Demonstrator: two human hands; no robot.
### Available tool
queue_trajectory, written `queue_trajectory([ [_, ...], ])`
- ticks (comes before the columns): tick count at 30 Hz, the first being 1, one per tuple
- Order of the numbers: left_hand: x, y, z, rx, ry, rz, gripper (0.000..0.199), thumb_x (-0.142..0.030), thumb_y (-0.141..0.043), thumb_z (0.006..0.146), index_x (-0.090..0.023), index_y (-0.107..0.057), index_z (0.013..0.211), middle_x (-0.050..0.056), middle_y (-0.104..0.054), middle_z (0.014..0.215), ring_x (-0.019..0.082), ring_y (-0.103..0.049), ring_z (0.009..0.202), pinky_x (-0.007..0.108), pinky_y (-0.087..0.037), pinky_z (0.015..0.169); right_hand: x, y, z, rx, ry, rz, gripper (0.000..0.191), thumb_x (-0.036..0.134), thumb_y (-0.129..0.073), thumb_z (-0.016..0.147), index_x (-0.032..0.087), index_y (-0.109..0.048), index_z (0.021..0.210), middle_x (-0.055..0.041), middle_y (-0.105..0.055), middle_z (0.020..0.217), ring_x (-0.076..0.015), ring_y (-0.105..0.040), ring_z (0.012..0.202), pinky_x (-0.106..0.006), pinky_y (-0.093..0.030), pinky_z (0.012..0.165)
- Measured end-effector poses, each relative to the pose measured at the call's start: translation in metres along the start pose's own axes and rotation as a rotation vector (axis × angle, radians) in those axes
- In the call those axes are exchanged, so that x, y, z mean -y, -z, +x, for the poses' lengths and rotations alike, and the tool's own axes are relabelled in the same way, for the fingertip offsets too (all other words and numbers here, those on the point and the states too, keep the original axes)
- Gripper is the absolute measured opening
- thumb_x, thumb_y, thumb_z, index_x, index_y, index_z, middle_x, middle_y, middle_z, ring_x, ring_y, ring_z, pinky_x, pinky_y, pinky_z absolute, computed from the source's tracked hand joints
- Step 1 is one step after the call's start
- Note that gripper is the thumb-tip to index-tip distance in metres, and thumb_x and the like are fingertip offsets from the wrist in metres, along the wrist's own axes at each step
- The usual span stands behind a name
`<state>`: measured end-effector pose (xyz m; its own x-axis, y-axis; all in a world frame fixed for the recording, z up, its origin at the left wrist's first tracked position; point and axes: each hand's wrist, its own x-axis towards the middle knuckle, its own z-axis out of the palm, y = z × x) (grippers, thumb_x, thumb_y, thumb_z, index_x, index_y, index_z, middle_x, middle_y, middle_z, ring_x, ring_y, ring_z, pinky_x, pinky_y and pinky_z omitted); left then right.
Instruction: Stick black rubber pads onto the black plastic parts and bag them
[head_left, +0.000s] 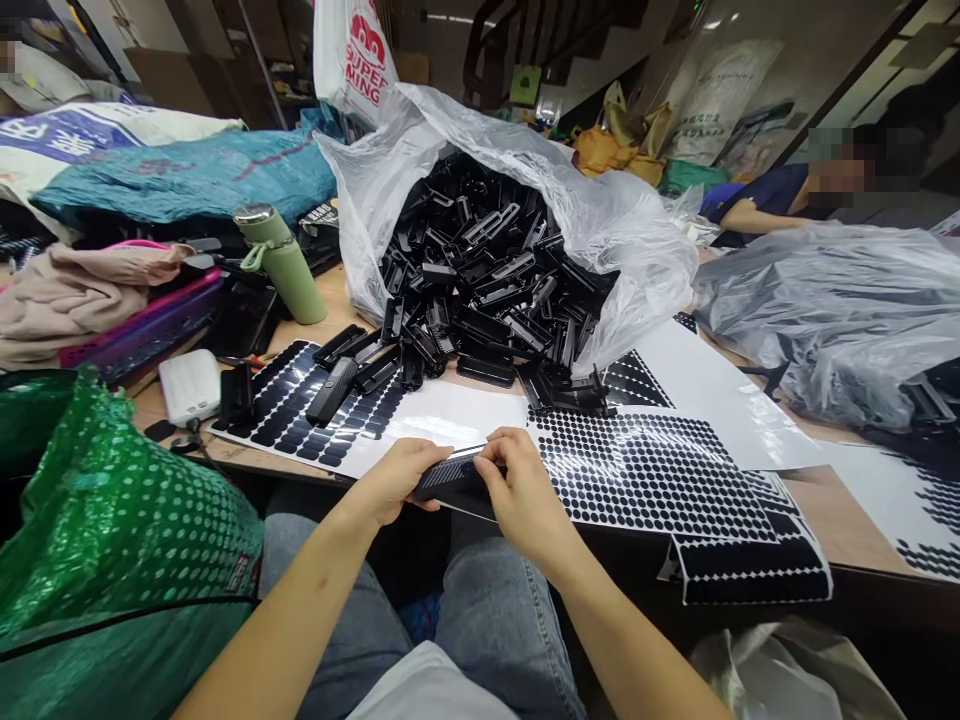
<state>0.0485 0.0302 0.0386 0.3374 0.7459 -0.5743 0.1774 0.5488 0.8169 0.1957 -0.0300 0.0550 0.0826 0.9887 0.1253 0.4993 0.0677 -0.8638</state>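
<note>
A black ribbed plastic part [450, 478] is held level above the table's front edge. My left hand [399, 480] is closed round its left end, thumb on top. My right hand [516, 482] pinches at its right end with thumb and forefinger; anything small between those fingertips is hidden. Just right of my right hand lies a sheet of round black stickers [645, 470]. On the left is a sheet of oblong black stickers [300, 400], with a ribbed black part [332, 391] on it. Many black parts [487, 270] spill from a clear plastic bag [622, 240] behind my hands.
A green bottle [283, 265] and a white power bank [189, 387] stand at the left. A green bag [135, 510] fills the lower left. At the right are a grey plastic bag [847, 300] and, behind it, a person [772, 195]. More sticker sheets [757, 570] overhang the front edge.
</note>
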Motion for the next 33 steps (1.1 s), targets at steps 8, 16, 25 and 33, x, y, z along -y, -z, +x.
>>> queue_trajectory([
  [8, 0.001, -0.004, -0.002, -0.004, -0.016, -0.008, 0.031, -0.043, -0.062, 0.064, -0.014, -0.052, 0.061, -0.004, -0.047, 0.050, 0.008, -0.045, 0.044, 0.018, -0.041, 0.033, -0.010, -0.009, 0.001, -0.031, 0.005, -0.108, 0.012, 0.020, -0.044, 0.080, 0.020, -0.050, 0.070, -0.0064, -0.049, 0.090, -0.0200, -0.046, 0.086, -0.039, -0.040, 0.079],
  [16, 0.004, -0.007, -0.001, 0.000, -0.021, -0.027, 0.034, -0.046, -0.062, 0.062, -0.013, -0.053, 0.066, -0.003, -0.048, 0.052, 0.009, -0.046, 0.045, 0.018, -0.041, 0.033, -0.013, -0.007, 0.001, -0.110, 0.044, -0.171, 0.007, 0.028, -0.049, 0.079, 0.021, -0.050, 0.077, -0.0069, -0.048, 0.094, -0.0217, -0.045, 0.091, -0.038, -0.038, 0.079],
  [25, 0.007, -0.004, 0.002, -0.085, -0.087, -0.040, 0.037, -0.049, -0.062, 0.061, -0.014, -0.051, 0.063, -0.004, -0.045, 0.052, 0.009, -0.046, 0.046, 0.020, -0.043, 0.037, -0.039, 0.008, 0.001, -0.228, -0.022, -0.241, 0.022, 0.038, -0.050, 0.080, 0.021, -0.050, 0.067, -0.0060, -0.049, 0.082, -0.0221, -0.045, 0.086, -0.040, -0.036, 0.080],
  [33, -0.002, 0.005, -0.010, -0.452, -0.340, 0.025, 0.035, -0.051, -0.056, 0.068, -0.016, -0.050, 0.066, -0.001, -0.049, 0.064, 0.014, -0.051, 0.063, 0.026, -0.049, 0.053, 0.002, 0.001, -0.019, -0.155, 0.247, -0.020, 0.005, 0.022, -0.049, 0.081, 0.022, -0.052, 0.078, -0.0074, -0.047, 0.104, -0.0211, -0.044, 0.103, -0.038, -0.037, 0.087],
])
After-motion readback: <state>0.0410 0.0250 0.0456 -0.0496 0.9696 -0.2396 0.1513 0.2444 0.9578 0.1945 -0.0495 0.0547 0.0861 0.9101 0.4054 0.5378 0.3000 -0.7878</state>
